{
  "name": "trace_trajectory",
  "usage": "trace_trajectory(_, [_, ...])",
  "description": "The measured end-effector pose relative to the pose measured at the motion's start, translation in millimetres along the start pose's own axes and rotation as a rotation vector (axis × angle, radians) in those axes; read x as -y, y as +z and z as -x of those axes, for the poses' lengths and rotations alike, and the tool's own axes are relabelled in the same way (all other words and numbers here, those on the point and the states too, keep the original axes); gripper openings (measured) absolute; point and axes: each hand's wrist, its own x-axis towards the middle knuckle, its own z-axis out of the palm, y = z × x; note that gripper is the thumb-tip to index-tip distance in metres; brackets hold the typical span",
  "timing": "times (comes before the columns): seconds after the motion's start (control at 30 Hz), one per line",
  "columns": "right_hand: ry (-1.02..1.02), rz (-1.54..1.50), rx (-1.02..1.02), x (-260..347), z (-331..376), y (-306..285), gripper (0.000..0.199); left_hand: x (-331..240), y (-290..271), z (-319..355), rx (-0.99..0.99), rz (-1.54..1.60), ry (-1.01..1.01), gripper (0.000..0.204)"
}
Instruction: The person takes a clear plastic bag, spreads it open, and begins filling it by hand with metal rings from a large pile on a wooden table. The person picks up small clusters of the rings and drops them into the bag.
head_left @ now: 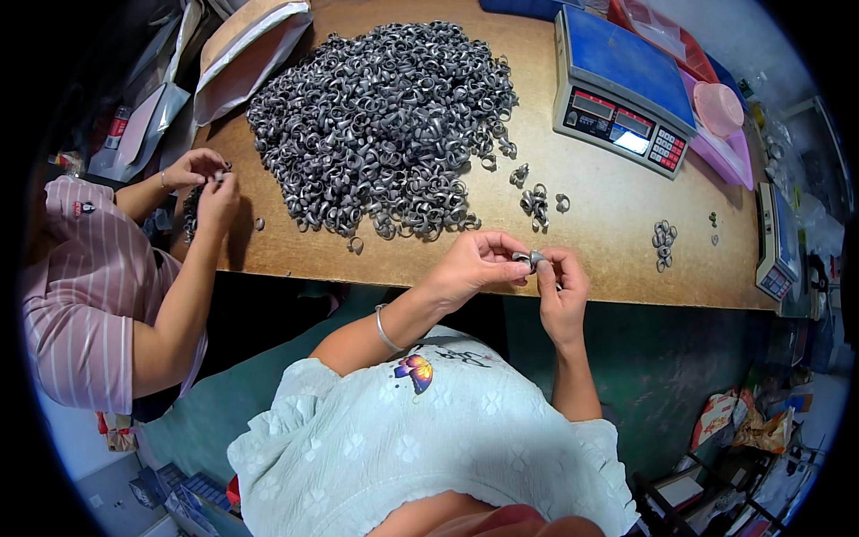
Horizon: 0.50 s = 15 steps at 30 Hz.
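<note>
Just over the table's near edge, my left hand (472, 270) and my right hand (565, 294) meet fingertip to fingertip. Between them is a small grey metal ring (535, 258), pinched by both thumbs and forefingers. Another bit of grey metal shows under my right fingers, too hidden to make out. Beyond my hands spreads a large heap of grey metal rings (385, 125). A small cluster of rings (534, 206) lies just past my fingertips, with a single ring (562, 203) beside it. Farther right is another small group of rings (663, 243).
A blue-topped digital scale (626, 80) stands at the far right of the wooden table (608, 259); a second scale (777, 242) sits at the right end. Pink plastic baskets (727, 148) are behind. At left, a co-worker's hands (210, 183) handle small pieces near a white sack (246, 67).
</note>
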Motion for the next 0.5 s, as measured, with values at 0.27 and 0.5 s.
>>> trace_trajectory(0.27, [0.032,0.095,-0.114,-13,0,0,0.011,2,7,3,-0.123,-0.251,0.245,0.018])
trace_trajectory(0.5, [0.278,-0.355,-0.191,-36,-28,-18,0.012,12,-21,-25,-0.19,-0.398,0.093,0.022])
